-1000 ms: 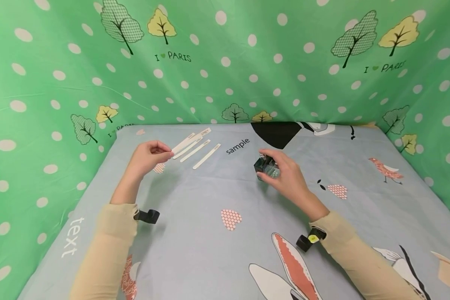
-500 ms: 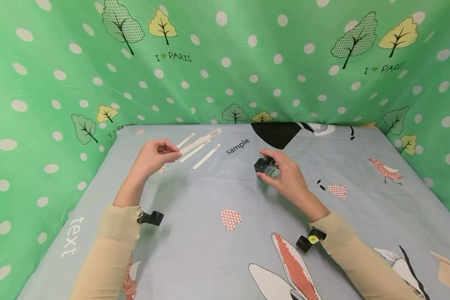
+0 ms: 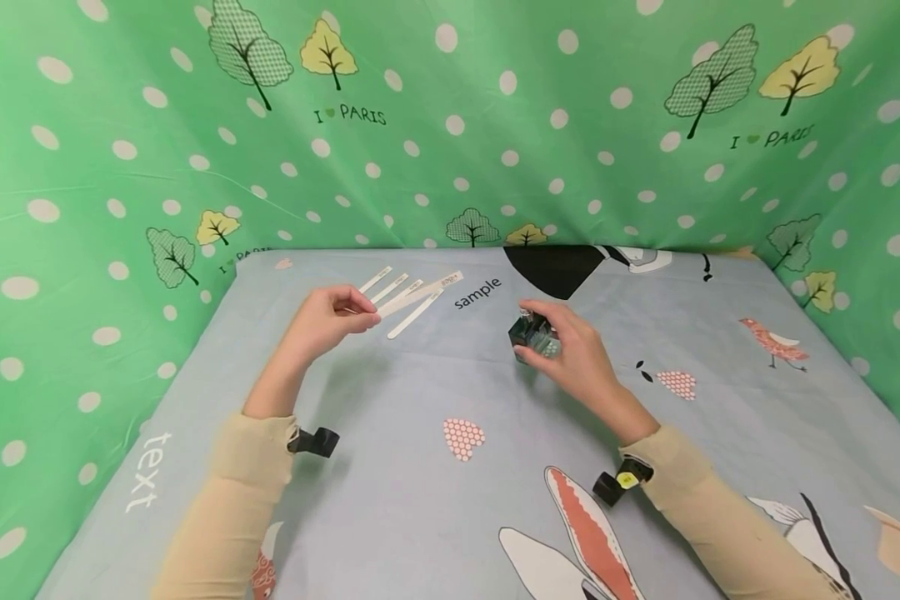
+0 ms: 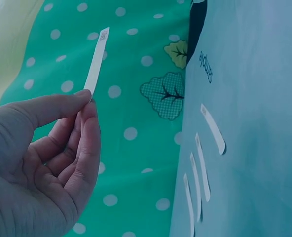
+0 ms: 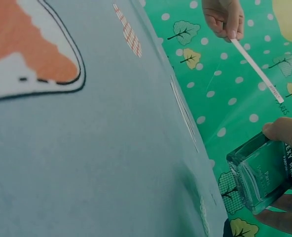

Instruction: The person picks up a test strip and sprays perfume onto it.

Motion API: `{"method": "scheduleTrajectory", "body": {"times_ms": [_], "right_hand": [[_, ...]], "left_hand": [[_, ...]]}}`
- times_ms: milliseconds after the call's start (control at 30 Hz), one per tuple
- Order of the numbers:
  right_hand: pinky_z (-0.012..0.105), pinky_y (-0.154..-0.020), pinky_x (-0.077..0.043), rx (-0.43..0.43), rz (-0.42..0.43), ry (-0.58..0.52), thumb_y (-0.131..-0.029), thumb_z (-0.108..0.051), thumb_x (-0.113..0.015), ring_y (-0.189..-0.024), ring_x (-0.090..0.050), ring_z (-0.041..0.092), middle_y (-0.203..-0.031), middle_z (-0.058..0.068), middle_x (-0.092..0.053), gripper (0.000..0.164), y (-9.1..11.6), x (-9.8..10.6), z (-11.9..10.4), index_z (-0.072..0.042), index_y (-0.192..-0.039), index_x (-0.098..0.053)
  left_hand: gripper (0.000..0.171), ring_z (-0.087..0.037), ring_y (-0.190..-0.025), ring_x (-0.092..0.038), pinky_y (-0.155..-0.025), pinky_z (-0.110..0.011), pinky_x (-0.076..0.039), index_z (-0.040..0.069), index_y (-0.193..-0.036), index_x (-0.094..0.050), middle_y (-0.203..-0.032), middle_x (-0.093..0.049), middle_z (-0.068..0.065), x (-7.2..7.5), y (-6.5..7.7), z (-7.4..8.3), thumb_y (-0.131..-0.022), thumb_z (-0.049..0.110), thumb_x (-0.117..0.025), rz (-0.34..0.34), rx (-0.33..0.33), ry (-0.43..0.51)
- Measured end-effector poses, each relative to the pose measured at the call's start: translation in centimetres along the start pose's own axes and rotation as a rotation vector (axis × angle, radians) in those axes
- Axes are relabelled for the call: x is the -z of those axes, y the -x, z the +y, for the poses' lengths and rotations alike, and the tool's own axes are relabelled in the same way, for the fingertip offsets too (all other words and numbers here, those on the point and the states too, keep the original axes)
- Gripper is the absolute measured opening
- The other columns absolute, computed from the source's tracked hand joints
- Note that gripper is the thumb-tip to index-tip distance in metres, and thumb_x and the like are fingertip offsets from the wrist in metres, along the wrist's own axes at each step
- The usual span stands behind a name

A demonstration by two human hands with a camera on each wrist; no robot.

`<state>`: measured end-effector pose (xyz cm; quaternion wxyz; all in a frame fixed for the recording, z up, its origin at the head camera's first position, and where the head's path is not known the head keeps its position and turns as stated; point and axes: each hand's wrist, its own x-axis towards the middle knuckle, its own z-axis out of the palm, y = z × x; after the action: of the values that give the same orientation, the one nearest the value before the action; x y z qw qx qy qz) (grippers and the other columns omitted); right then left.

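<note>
My left hand (image 3: 337, 315) pinches one end of a white perfume test strip (image 3: 426, 292) between thumb and index finger. Small print marks the strip's far end, which points right and away, as the left wrist view also shows. My right hand (image 3: 581, 346) holds a dark green glass perfume bottle (image 3: 527, 333) between thumb and fingers, with a fingertip at its top. White lettering shows on the bottle (image 5: 264, 173) in the right wrist view. Several more test strips (image 4: 213, 129) lie side by side on the cloth, below and beyond the held one.
A blue-grey printed cloth (image 3: 390, 467) covers the table. Behind and at both sides hangs a green dotted curtain (image 3: 390, 192). Small black cameras (image 3: 317, 442) are strapped to both wrists.
My left hand has moved to the right with the test strip, passing over the strips on the cloth toward the bottle. The right hand and perfume bottle have stayed in place.
</note>
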<state>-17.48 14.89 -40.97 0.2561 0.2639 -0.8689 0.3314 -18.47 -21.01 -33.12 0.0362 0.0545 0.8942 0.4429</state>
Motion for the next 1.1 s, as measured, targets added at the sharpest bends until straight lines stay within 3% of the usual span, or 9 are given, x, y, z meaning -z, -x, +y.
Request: {"method": "scheduleTrajectory", "body": {"times_ms": [400, 700, 1100], "right_hand": [[0.044, -0.084, -0.060, 0.014, 0.003, 0.002, -0.078, -0.018, -0.087, -0.111, -0.065, 0.027, -0.128, 0.009, -0.066, 0.064, -0.1, -0.1, -0.1, -0.016, -0.135, -0.058], [0.042, -0.080, -0.061, 0.052, 0.021, 0.001, -0.076, -0.017, -0.088, -0.106, -0.067, 0.027, -0.125, 0.010, -0.067, 0.064, -0.2, -0.3, -0.4, -0.014, -0.133, -0.059], [0.046, -0.088, -0.060, 0.088, 0.034, -0.002, -0.074, -0.017, -0.089, -0.111, -0.066, 0.029, -0.123, 0.010, -0.068, 0.062, -0.3, -0.5, -0.8, -0.014, -0.130, -0.061]], "left_hand": [[0.018, -0.010, -0.075, -0.064, -0.073, -0.022, -0.053, 0.001, -0.099, -0.069, -0.090, -0.073, -0.008, -1.4, -0.3, 0.0, -0.089, 0.015, -0.074, -0.043, 0.002, 0.023], [0.017, -0.012, -0.075, -0.065, -0.075, -0.027, -0.054, 0.002, -0.098, -0.069, -0.089, -0.073, -0.007, -2.0, -0.5, 0.0, -0.089, 0.015, -0.074, -0.060, -0.005, 0.025], [0.015, -0.012, -0.075, -0.064, -0.075, -0.030, -0.055, 0.002, -0.097, -0.068, -0.089, -0.071, -0.008, -2.7, -0.4, 0.4, -0.089, 0.013, -0.073, -0.064, -0.001, 0.022]]}}
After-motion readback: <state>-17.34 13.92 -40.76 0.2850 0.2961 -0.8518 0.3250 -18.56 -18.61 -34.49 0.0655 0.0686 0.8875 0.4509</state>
